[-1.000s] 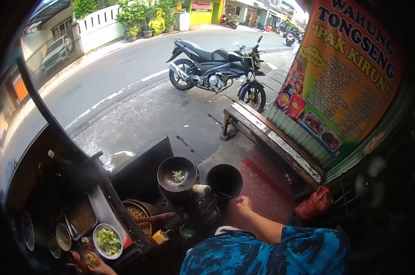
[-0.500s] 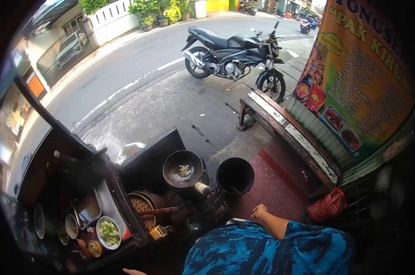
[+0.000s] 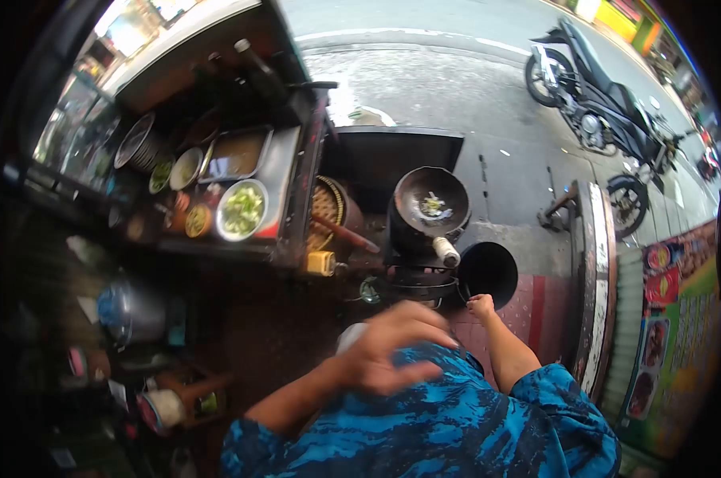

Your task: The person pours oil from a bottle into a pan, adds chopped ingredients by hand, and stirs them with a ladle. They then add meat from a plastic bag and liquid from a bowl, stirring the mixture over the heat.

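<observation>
My left hand is raised in front of my blue patterned shirt, fingers loosely bent and thumb apart, with nothing visible in it. My right hand is closed beside the near rim of a black bucket; whatever its fingers may hold does not show. Beyond the hands stands a wok with a little pale green and white chopped food at its bottom. The wok's wrapped pale handle points toward me, and neither hand touches it.
On the left, a cart counter carries a bowl of cut greens, a metal tray and smaller bowls. A wooden handle juts from a round basket. A bench lies at right, a motorcycle beyond.
My view has swung left, bringing more of the cart into sight. My left hand has risen from the bottom edge to in front of my shirt. The right hand now appears closer to the bucket.
</observation>
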A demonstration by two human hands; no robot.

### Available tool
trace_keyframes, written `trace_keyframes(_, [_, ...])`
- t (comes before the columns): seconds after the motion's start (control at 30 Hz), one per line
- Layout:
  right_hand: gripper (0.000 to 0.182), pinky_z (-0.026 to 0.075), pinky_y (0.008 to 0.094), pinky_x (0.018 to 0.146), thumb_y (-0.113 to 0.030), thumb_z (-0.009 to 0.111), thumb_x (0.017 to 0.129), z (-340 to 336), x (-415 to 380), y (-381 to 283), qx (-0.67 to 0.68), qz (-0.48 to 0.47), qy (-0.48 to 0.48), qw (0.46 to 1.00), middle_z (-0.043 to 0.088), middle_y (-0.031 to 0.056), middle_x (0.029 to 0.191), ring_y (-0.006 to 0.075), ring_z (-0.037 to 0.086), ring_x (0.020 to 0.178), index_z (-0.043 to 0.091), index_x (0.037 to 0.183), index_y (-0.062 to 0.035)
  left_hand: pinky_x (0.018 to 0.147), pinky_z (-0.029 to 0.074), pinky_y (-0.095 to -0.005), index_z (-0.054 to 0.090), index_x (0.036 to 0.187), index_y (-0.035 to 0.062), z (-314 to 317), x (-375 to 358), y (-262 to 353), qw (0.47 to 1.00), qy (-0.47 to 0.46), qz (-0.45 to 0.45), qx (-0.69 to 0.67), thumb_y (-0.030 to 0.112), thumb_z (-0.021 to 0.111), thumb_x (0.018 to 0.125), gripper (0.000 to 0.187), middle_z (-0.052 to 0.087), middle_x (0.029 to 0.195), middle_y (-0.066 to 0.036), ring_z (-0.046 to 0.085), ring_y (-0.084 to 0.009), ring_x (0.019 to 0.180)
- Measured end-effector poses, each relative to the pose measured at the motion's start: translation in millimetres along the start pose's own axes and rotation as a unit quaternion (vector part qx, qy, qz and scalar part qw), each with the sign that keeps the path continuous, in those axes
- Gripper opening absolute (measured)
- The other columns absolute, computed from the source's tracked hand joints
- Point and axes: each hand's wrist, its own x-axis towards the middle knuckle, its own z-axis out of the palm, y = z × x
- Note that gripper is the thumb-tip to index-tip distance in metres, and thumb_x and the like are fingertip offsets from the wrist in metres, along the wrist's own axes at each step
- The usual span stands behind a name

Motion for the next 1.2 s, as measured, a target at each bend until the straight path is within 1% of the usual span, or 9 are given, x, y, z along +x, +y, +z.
trace_keyframes(0.07, [0.017, 0.047, 0.0301, 0.047, -0.002, 0.065, 0.079, 4.8, -3.0, -26.5, 0.077, 0.028, -0.045, 0.996, 0.065, 0.0113, 0.075, 0.0192, 0.063, 0.060, 0.065, 0.096, 0.0017, 0.094, 0.040, -0.0398, 0.061, 0.110, 0.0034, 39.8, 37.6, 25.2, 0.976, -0.155, 0.087, -0.129, 0.021, 0.071, 0.079, 0.037, 0.054, 0.114, -0.014, 0.051, -0.0281, 0.107])
trace_keyframes(0.13, [0.016, 0.053, 0.0317, 0.051, 0.000, 0.068, 0.074, 15.4, 4.4, -30.0, 0.080, 0.013, -0.055, 0.995, 0.065, 0.0105, 0.070, 0.0202, 0.065, 0.060, 0.068, 0.091, 0.0019, 0.092, 0.040, -0.0418, 0.060, 0.104, 0.0030, 87.6, 56.4, 40.2, 0.947, -0.199, 0.176, -0.182, 0.022, 0.072, 0.078, 0.034, 0.054, 0.110, -0.014, 0.052, -0.0298, 0.103])
trace_keyframes(0.2, [0.017, 0.052, 0.0309, 0.049, -0.001, 0.068, 0.075, 16.4, -5.3, -38.9, 0.077, 0.008, -0.073, 0.994, 0.066, 0.0102, 0.072, 0.0194, 0.065, 0.058, 0.068, 0.092, 0.0018, 0.080, 0.043, -0.0523, 0.053, 0.107, -0.0014, 128.7, 86.9, 64.0, 0.907, -0.262, 0.263, -0.199, 0.036, 0.065, 0.081, 0.048, 0.051, 0.101, -0.025, 0.052, -0.0409, 0.092])
trace_keyframes(0.33, [0.019, 0.045, 0.0280, 0.043, -0.004, 0.067, 0.077, 9.6, -12.7, -4.4, 0.073, 0.025, -0.042, 0.996, 0.066, 0.0099, 0.073, 0.0202, 0.065, 0.056, 0.067, 0.096, -0.0001, 0.080, 0.044, -0.0489, 0.059, 0.099, 0.0018, 155.0, 98.7, 81.6, 0.903, -0.231, 0.271, -0.241, 0.031, 0.062, 0.081, 0.035, 0.054, 0.096, -0.022, 0.053, -0.0396, 0.094])
trace_keyframes(0.43, [0.018, 0.046, 0.0289, 0.044, -0.005, 0.066, 0.078, -3.3, -22.8, 44.9, 0.059, 0.063, -0.028, 0.996, 0.067, 0.0116, 0.076, 0.0210, 0.066, 0.059, 0.068, 0.095, -0.0002, 0.078, 0.045, -0.0471, 0.063, 0.096, 0.0072, 164.3, 101.2, 92.0, 0.923, -0.225, 0.252, -0.182, 0.028, 0.061, 0.080, 0.026, 0.055, 0.095, -0.021, 0.055, -0.0374, 0.091])
trace_keyframes(0.67, [0.018, 0.049, 0.0323, 0.051, -0.005, 0.064, 0.081, -12.0, -79.3, 106.7, 0.095, 0.205, -0.010, 0.974, 0.069, 0.0145, 0.082, 0.0240, 0.068, 0.066, 0.068, 0.098, -0.0003, 0.074, 0.045, -0.0406, 0.063, 0.090, 0.0061, 166.2, 101.0, 102.4, 0.908, -0.197, 0.321, -0.182, 0.023, 0.057, 0.084, 0.019, 0.058, 0.088, -0.014, 0.058, -0.0293, 0.089])
trace_keyframes(0.83, [0.015, 0.051, 0.0353, 0.057, -0.002, 0.063, 0.081, -0.9, -81.6, 152.7, 0.101, 0.160, -0.038, 0.981, 0.069, 0.0154, 0.084, 0.0241, 0.067, 0.070, 0.068, 0.094, 0.0022, 0.077, 0.044, -0.0388, 0.063, 0.091, 0.0088, 171.9, 105.4, 100.2, 0.900, -0.184, 0.368, -0.145, 0.024, 0.052, 0.089, 0.019, 0.059, 0.091, -0.010, 0.057, -0.0257, 0.092])
trace_keyframes(0.9, [0.015, 0.052, 0.0359, 0.057, -0.001, 0.062, 0.081, 3.6, -78.8, 148.2, 0.044, 0.097, -0.059, 0.993, 0.069, 0.0157, 0.083, 0.0239, 0.066, 0.070, 0.067, 0.094, 0.0029, 0.077, 0.044, -0.0390, 0.063, 0.091, 0.0090, 175.6, 105.9, 100.3, 0.901, -0.166, 0.378, -0.137, 0.024, 0.052, 0.089, 0.019, 0.058, 0.092, -0.009, 0.057, -0.0252, 0.093])
trace_keyframes(1.2, [0.018, 0.051, 0.0342, 0.052, -0.001, 0.061, 0.082, -3.2, -78.2, 90.5, 0.062, 0.113, -0.060, 0.990, 0.066, 0.0156, 0.082, 0.0223, 0.062, 0.060, 0.060, 0.100, 0.0010, 0.071, 0.045, -0.0388, 0.061, 0.083, 0.0078, 164.0, 106.0, 90.3, 0.914, -0.076, 0.385, -0.107, 0.024, 0.061, 0.085, 0.016, 0.057, 0.083, -0.009, 0.058, -0.0243, 0.082])
